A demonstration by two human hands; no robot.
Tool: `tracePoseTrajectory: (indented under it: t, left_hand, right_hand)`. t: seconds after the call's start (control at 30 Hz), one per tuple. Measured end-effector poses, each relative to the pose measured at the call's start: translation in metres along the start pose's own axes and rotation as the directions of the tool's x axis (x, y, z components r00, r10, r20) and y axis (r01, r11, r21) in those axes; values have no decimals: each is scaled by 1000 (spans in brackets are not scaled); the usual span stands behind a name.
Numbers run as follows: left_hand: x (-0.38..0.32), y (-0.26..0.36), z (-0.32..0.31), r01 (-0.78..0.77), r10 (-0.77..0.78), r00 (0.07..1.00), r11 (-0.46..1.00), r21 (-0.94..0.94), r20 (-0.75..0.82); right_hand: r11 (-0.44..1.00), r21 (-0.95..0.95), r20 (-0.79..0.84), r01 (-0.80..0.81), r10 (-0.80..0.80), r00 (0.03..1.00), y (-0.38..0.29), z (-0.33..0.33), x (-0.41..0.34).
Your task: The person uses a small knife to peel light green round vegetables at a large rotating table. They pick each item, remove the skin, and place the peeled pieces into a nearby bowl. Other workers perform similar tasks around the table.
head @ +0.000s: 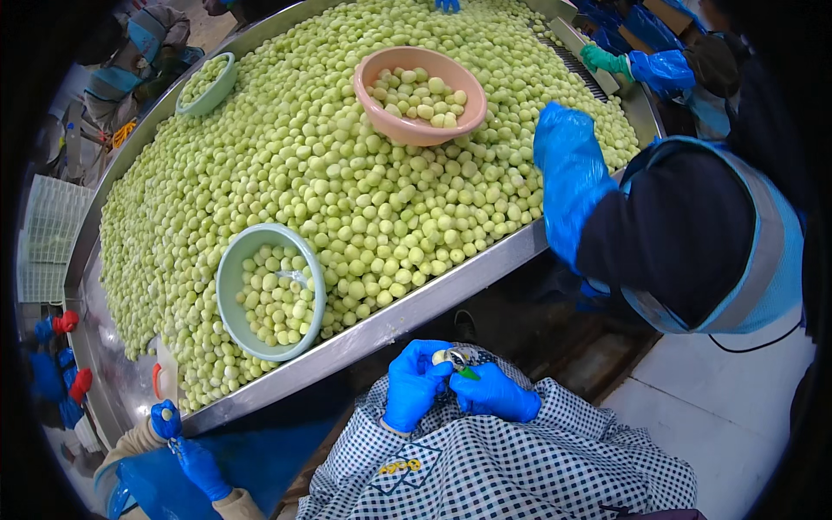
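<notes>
Over the checked apron, my left hand, in a blue glove, holds a small pale green round fruit or vegetable between thumb and fingers. My right hand, also blue-gloved, grips the green handle of a peeler-like hand tool; its metal head touches or almost touches the piece. Beyond both hands lies a large heap of pale green round produce on a metal table. A light green bowl with similar pieces and a clear plastic scrap rests at the heap's near edge.
The metal table's raised rim runs diagonally before me. A pink bowl and a smaller green bowl sit on the heap. A co-worker's blue sleeve reaches in at right; another person's gloved hands are at lower left.
</notes>
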State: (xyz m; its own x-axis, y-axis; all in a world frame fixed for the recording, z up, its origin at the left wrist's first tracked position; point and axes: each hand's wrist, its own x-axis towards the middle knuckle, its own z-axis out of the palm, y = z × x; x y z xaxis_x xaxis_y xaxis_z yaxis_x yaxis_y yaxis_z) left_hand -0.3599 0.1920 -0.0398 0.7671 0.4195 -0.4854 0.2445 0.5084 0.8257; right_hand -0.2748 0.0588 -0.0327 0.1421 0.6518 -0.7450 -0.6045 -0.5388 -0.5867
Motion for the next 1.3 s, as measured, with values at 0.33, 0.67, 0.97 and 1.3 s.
tracePoseTrajectory:
  t: [0.33,0.67,0.97,1.3]
  left_hand:
    - [12,-21,4,132,-64,956,966,-225,287]
    - [15,-15,5,133,-58,944,967,-217,324]
    - [16,-11,6,81,-14,960,970,-231,278]
    - [24,-13,-5,470,-207,872,607,-641,443]
  right_hand:
    - [542,795,495,-270,-323,807,59,-35,11]
    - [917,283,208,282,-346,915,9,-46,-21]
    - [724,-507,-197,468,-626,754,-8,-23,-28]
    - [988,-125,-268,94,-125,955,-34,-12,-35]
